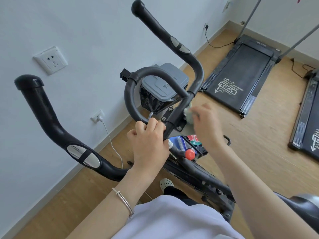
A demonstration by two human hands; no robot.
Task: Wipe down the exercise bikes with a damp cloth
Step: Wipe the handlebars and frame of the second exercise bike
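Exercise bike (198, 171), grey bin (172, 80) behind handlebar (129, 94)

the pale blue wall (82, 23) bears a socket (50, 60); a lower one holds a white plug (100, 119). 2 black treadmills (241, 71) and a grey bin (166, 81) stand on the wood floor (259, 144).

bin (165, 83) behind handlebar (129, 94) | treadmill (241, 73) right of bike (195, 171) | socket (51, 60) on wall (86, 31)

You wear a thin silver bangle (123, 202) on your left wrist, forearms bare; pale top (172, 221) at six o'clock, dark trouser leg (175, 193), cream perforated clog (166, 184).
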